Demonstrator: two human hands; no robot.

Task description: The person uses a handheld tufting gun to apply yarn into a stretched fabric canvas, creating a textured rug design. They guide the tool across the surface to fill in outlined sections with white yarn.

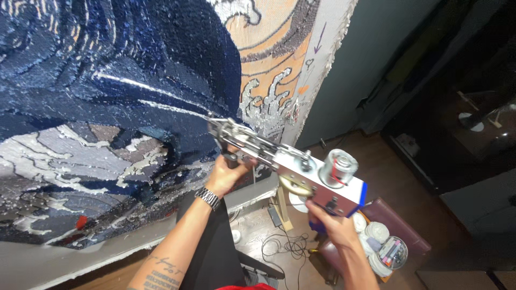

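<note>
We hold the tufting gun (pixel 285 164) with both hands, its tip against the blue rug cloth (pixel 107 80) at nine o'clock. Our left hand (pixel 228 172) fingers wrap the front grip; our right hand (pixel 328 223) fingers squeeze the back handle. It looks heavy and hard. Open room lies at three o'clock.

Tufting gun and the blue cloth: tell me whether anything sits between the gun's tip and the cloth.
Nothing visible does. The tufting gun, held by the left hand at the front grip and the right hand at the rear handle, points its tip straight at the blue cloth, with no cord or other thing between them.
</note>
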